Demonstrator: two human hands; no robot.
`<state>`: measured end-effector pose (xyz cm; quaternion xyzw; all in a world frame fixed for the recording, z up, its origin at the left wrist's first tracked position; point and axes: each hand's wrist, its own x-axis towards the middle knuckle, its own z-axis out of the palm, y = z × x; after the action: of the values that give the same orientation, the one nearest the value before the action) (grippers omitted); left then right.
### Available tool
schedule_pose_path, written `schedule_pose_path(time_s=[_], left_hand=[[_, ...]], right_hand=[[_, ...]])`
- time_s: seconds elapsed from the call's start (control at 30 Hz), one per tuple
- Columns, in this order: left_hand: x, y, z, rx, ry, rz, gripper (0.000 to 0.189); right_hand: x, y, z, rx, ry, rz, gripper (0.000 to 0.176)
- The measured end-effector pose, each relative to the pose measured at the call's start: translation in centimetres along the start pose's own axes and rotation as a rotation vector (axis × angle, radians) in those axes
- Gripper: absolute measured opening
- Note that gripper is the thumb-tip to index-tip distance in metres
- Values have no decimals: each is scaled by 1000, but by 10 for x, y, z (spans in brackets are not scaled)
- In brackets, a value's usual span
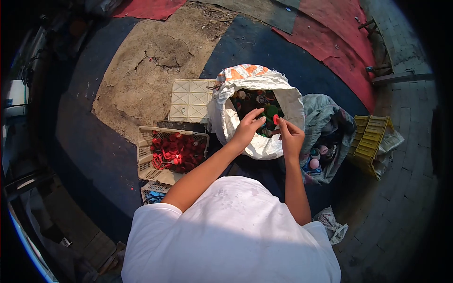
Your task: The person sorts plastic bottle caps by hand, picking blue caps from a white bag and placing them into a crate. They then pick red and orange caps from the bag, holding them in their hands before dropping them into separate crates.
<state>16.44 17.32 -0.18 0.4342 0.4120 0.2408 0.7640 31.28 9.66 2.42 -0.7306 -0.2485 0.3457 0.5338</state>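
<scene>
My right hand (pixel 291 134) pinches a small red plastic cap (pixel 276 119) between thumb and fingertips over the mouth of a white woven sack (pixel 291 96). My left hand (pixel 246 129) reaches over the sack's near left rim, its fingers apart and nothing visible in them. Inside the sack lie mixed plastic caps (pixel 260 99) in dark, green and pale colours. A larger green piece (pixel 271 111) sits just beyond my fingertips. The fingers hide part of the sack's contents.
To the left stands a beige crate (pixel 141 153) with red plastic pieces (pixel 174 151); an upturned cream crate (pixel 191 99) lies beyond it. On the right are a grey-green bag (pixel 342 127) holding pink and pale caps and a yellow crate (pixel 363 144).
</scene>
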Motion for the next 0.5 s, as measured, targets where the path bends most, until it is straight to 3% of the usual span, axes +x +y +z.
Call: schedule_pose_path(time_s=[0.1, 0.17, 0.27, 0.33, 0.4, 0.5], left_hand=[[0, 9, 2, -274, 23, -107, 49], [-5, 21, 9, -526, -67, -140, 45], [0, 13, 12, -565, -120, -109, 37], [1, 13, 11, -602, -10, -159, 26], [-2, 11, 14, -660, 72, -172, 24], [-1, -3, 7, -564, 164, -177, 19]], right_hand=[[-7, -14, 3, -12, 5, -120, 23], [-11, -20, 6, -150, -117, -185, 22], [-20, -39, 10, -250, -339, -341, 29], [-20, -35, 13, -6, -331, -161, 26], [-3, -12, -1, -7, -122, -134, 19], [34, 12, -22, -909, 404, -482, 49]])
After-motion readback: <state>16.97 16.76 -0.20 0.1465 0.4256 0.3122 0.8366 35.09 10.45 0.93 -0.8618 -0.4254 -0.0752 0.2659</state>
